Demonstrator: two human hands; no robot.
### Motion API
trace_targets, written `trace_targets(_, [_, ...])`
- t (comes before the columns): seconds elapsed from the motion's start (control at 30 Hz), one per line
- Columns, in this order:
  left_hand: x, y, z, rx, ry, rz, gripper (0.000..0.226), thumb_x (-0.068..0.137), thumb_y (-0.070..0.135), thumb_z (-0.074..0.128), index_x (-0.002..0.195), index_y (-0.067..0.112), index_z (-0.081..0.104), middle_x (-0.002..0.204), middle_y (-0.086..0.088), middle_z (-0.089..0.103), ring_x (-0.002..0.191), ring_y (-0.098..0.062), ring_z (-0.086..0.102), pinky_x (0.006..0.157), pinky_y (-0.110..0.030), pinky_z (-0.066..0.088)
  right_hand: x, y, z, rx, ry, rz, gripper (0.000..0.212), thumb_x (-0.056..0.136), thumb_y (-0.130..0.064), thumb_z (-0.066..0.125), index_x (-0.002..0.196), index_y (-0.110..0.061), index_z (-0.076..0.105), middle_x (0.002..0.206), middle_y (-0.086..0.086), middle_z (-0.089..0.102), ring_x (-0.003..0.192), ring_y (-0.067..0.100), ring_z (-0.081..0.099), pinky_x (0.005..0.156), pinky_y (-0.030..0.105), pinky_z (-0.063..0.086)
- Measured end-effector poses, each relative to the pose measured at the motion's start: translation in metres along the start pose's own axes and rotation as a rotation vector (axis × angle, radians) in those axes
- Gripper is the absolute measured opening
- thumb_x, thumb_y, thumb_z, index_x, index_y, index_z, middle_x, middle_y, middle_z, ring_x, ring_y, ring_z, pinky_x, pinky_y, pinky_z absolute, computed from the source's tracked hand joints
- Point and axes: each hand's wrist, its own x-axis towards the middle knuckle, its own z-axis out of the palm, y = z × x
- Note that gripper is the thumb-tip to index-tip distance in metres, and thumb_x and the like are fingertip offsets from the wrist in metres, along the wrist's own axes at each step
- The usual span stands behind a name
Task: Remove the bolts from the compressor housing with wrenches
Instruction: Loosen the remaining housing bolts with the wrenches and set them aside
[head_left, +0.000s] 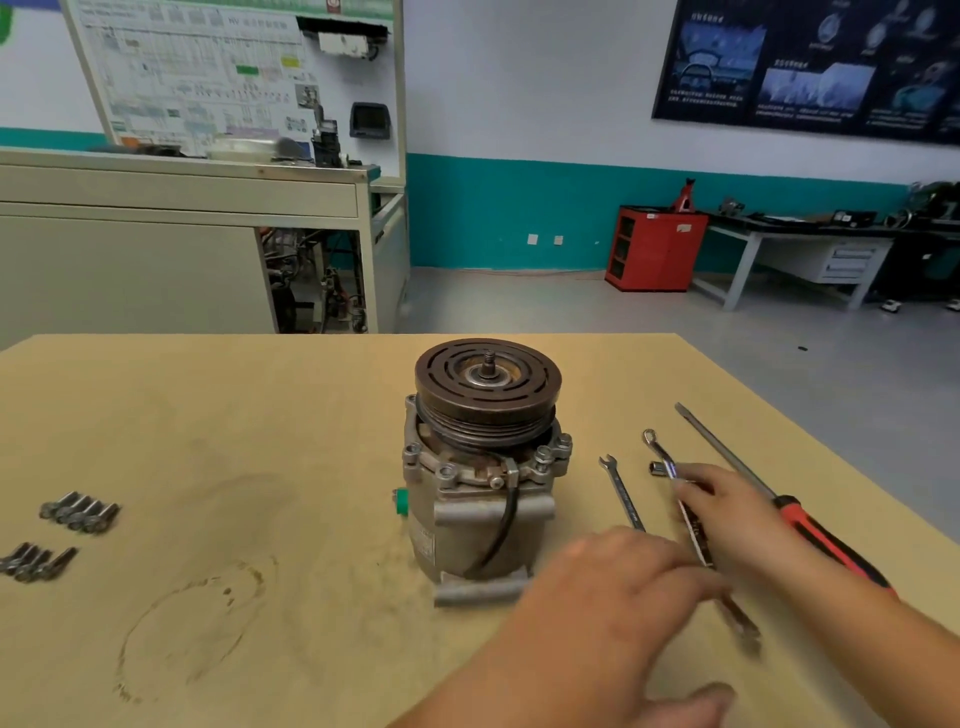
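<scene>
The grey compressor housing (467, 525) stands upright mid-table, its dark pulley (487, 387) on top and bolts (545, 456) still in its upper flange. Removed bolts lie at the left in two groups, one farther (80, 512) and one nearer (36, 562). My right hand (732, 512) lies over a long ring wrench (662, 457), fingertips gripping its shank; the wrench's near end is blurred. My left hand (618, 587), blurred and with fingers spread, reaches across just right of the housing's base and holds nothing. An open-end wrench (621, 491) lies between housing and ring wrench.
A small socket (657, 468) lies beside the ring wrench. A long screwdriver (826, 538) with a red and black handle lies near the table's right edge. The tan tabletop (249, 415) carries a ring-shaped stain at front left. Benches and a red cabinet (655, 247) stand beyond.
</scene>
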Motion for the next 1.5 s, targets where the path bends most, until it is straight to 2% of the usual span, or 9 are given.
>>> trace_targets(0.13, [0.031, 0.007, 0.052, 0.14, -0.449, -0.254, 0.055, 0.09, 0.038, 0.059, 0.134, 0.008, 0.047, 0.137, -0.01, 0.042, 0.126, -0.028, 0.033, 0.1, -0.041, 0.029, 0.012, 0.019, 0.027, -0.105, 0.097, -0.046, 0.027, 0.094, -0.011, 0.046, 0.118, -0.02, 0.054, 0.071, -0.003, 0.059, 0.062, 0.009, 0.055, 0.05, 0.02, 0.032])
trace_targets(0.47, [0.04, 0.008, 0.093, 0.135, -0.572, -0.358, 0.061, 0.093, 0.039, 0.056, 0.137, 0.0, 0.041, 0.144, -0.016, 0.035, 0.136, -0.03, 0.023, 0.104, -0.046, 0.024, 0.034, 0.041, 0.014, -0.439, 0.025, -0.252, 0.026, 0.094, -0.011, 0.052, 0.119, -0.007, 0.058, 0.118, 0.011, 0.058, 0.104, 0.024, 0.056, 0.08, 0.023, 0.037])
trace_targets(0.67, [0.013, 0.012, 0.057, -0.151, -0.104, -0.2, 0.035, 0.096, 0.032, 0.045, 0.129, 0.034, 0.056, 0.146, 0.026, 0.033, 0.136, 0.011, 0.017, 0.11, -0.012, 0.011, 0.017, 0.007, 0.008, -0.228, -0.024, -0.313, 0.026, 0.092, -0.015, 0.056, 0.118, -0.018, 0.058, 0.119, -0.003, 0.055, 0.107, 0.009, 0.051, 0.086, 0.015, 0.035])
trace_targets(0.77, [-0.023, -0.003, 0.015, -0.125, 0.495, -0.074, 0.032, 0.09, 0.027, 0.053, 0.12, 0.019, 0.059, 0.132, 0.004, 0.048, 0.135, -0.004, 0.036, 0.108, -0.013, 0.028, -0.012, -0.032, 0.027, 0.219, -0.014, -0.329, 0.02, 0.093, -0.021, 0.053, 0.102, -0.035, 0.063, 0.11, -0.023, 0.062, 0.103, -0.011, 0.053, 0.081, 0.002, 0.036])
trace_targets(0.87, [-0.044, -0.032, -0.014, -0.029, 0.928, -0.408, 0.056, 0.08, 0.031, 0.052, 0.134, 0.034, 0.039, 0.146, 0.002, 0.037, 0.14, -0.015, 0.031, 0.112, -0.022, 0.026, -0.023, -0.064, 0.065, 0.559, -0.118, -0.189, 0.024, 0.098, -0.034, 0.04, 0.106, -0.039, 0.062, 0.117, -0.028, 0.059, 0.114, -0.01, 0.048, 0.099, 0.016, 0.033])
trace_targets(0.97, [-0.039, -0.048, -0.019, -0.222, 0.9, -0.767, 0.053, 0.085, 0.043, 0.044, 0.133, 0.039, 0.024, 0.148, 0.013, 0.027, 0.139, 0.001, 0.023, 0.112, -0.014, 0.019, -0.024, -0.086, 0.103, 0.953, -0.262, 0.145, 0.04, 0.094, -0.047, 0.041, 0.092, -0.024, 0.073, 0.101, -0.007, 0.072, 0.104, 0.013, 0.06, 0.1, 0.035, 0.04])
trace_targets(1.13, [-0.028, -0.065, -0.008, -0.365, 0.858, -0.805, 0.052, 0.085, 0.049, 0.038, 0.134, 0.036, 0.026, 0.136, 0.021, 0.04, 0.124, 0.019, 0.034, 0.098, -0.001, 0.025, -0.026, -0.092, 0.126, 1.307, -0.266, 0.252, 0.048, 0.089, -0.053, 0.045, 0.066, -0.027, 0.078, 0.083, -0.001, 0.075, 0.071, 0.016, 0.071, 0.069, 0.034, 0.048])
trace_targets(1.4, [-0.05, -0.102, -0.039, -0.3, 0.924, -0.799, 0.056, 0.09, 0.041, 0.033, 0.14, 0.016, 0.037, 0.128, 0.023, 0.046, 0.114, 0.025, 0.04, 0.091, 0.002, 0.029, -0.023, -0.118, 0.168, 1.225, -0.299, 0.199, 0.046, 0.095, -0.049, 0.037, 0.105, -0.018, 0.069, 0.108, 0.003, 0.071, 0.108, 0.022, 0.062, 0.102, 0.039, 0.042])
trace_targets(1.5, [-0.059, -0.115, -0.057, -0.316, 0.938, -0.807, 0.051, 0.09, 0.039, 0.034, 0.136, 0.018, 0.041, 0.127, 0.018, 0.049, 0.114, 0.02, 0.044, 0.092, 0.0, 0.031, -0.022, -0.125, 0.182, 1.108, -0.323, 0.203, 0.045, 0.094, -0.051, 0.038, 0.104, -0.019, 0.069, 0.108, 0.001, 0.071, 0.101, 0.016, 0.064, 0.083, 0.029, 0.05])
